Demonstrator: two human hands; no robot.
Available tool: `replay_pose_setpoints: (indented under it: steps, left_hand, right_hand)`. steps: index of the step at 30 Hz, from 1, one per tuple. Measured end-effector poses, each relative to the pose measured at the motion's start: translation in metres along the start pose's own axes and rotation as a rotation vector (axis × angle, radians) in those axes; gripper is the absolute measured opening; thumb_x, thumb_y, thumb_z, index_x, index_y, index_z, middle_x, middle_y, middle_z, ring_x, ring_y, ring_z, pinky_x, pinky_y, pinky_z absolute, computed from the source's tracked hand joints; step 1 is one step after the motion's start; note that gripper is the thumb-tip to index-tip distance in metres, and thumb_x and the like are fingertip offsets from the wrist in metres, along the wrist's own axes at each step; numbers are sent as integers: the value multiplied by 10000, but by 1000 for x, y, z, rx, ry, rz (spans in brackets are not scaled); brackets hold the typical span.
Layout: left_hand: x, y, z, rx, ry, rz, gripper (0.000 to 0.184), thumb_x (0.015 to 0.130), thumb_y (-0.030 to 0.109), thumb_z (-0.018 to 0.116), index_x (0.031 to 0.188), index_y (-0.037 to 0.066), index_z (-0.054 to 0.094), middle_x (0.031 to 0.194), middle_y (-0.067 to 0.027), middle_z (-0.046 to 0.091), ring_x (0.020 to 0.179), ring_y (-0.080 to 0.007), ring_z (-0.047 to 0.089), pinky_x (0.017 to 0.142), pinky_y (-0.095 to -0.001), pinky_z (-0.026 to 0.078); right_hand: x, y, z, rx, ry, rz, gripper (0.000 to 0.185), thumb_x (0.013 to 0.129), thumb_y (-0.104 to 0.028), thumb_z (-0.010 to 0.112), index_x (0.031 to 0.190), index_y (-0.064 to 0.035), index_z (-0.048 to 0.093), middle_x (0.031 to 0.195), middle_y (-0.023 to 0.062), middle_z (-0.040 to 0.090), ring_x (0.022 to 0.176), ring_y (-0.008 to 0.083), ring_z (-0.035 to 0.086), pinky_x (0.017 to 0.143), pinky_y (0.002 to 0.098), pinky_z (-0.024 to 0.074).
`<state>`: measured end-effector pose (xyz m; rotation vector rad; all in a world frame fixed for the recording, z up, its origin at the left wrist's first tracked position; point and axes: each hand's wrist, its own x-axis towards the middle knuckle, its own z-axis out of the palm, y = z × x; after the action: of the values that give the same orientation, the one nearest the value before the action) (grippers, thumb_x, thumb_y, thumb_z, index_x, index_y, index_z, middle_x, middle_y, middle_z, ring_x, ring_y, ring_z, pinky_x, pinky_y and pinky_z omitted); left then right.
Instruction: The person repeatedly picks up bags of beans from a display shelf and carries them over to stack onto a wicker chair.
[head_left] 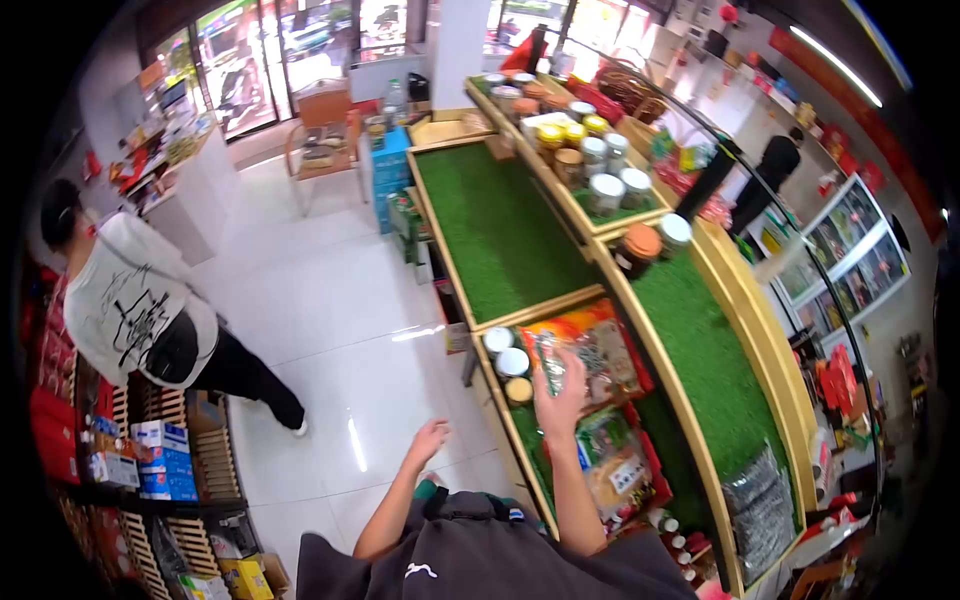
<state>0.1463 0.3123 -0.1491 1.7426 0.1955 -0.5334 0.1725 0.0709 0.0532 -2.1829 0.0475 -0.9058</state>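
My right hand (560,390) reaches over the front compartment of the wooden display shelf, its fingers spread apart. Under and beside it lies an orange-printed plastic food bag (610,350); I cannot tell whether the fingers touch it. Nearer to me in the same compartment is a clear packaged food bag (615,470) in a red box. Small lidded jars (512,362) stand at the compartment's left edge. My left hand (430,438) hangs over the white floor beside the shelf, holding nothing, with its fingers loosely extended.
Green artificial turf (510,220) lines the wooden display. Several lidded jars (606,190) stand on the upper tier, with dark plastic bags (758,505) at its near end. A person (140,300) stands at left by low shelves; another person (772,175) is at far right.
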Motion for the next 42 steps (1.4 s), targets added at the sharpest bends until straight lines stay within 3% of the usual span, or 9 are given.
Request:
replay_pose_setpoints:
  steps: [8,10,14,16,18,21,27,36,42]
  left_hand:
    - [-112,-255,-179,-547,876,-552,276,886,262,471,1097,88,507,960,-105,626,668,-196,586,484,-330,459]
    - [-153,-318,-190,-498,754,-776,226,869,222,477,1030,63,485,924,-124,615,674,-268,592,500,-404,495]
    - [-164,-260,-233,-459,336,-1234,340,868,223,460,1155,42,433,1059,-172,592,852,-355,598,679,-496,525]
    - [-125,-262,-261,-458,445,-1022,401,879,236,446,1227,42,396,1110,-168,585,880,-349,593,708,-498,510]
    - [-60,-243,-290,-408,526,-912,409,884,239,440,1239,42,391,1109,-165,587,890,-347,591,714,-494,505]
    - [79,-183,-331,-288,554,-732,367,895,253,418,1218,79,439,1025,-126,612,761,-246,580,627,-423,496]
    - [313,-41,-368,423,190,74,320,891,263,526,1110,34,574,1044,-185,612,948,-300,597,832,-334,463]
    - [504,-7,-464,350,-80,63,324,888,299,542,1135,91,568,919,-31,574,744,-116,507,581,-261,444]
    - [498,-40,-597,118,60,-615,347,842,276,500,1128,80,496,955,-119,559,742,-291,542,605,-441,482]
  right_hand:
    - [-110,90,194,77,-1038,456,615,804,-321,646,1289,-16,424,1059,207,624,979,308,614,839,391,482]
    - [-196,197,215,-134,-1077,219,733,776,-377,646,1318,35,374,1065,261,605,969,324,613,849,391,481]
    - [-267,277,164,-456,-1601,956,577,785,-465,611,1052,46,621,1100,278,591,958,315,623,823,390,491]
    - [-350,332,117,422,-1048,1363,485,809,-396,640,1097,-6,624,1103,190,618,960,307,617,801,412,491]
    - [-279,264,145,-385,-1490,1540,470,837,-402,603,1107,-19,618,1057,155,636,858,295,629,728,434,510]
    - [-226,218,192,-353,-1390,1639,470,850,-393,583,1143,-25,589,1020,138,645,753,270,631,682,430,518]
    - [-153,239,427,55,-1048,1161,558,850,-406,551,1245,-15,503,916,166,632,702,232,621,601,377,502]
    - [119,103,551,297,-638,794,419,839,-319,586,1166,-57,568,848,107,648,701,165,624,649,321,511]
    - [34,168,550,-138,-353,1158,345,838,-304,540,1048,-40,613,759,113,632,649,218,612,581,374,496]
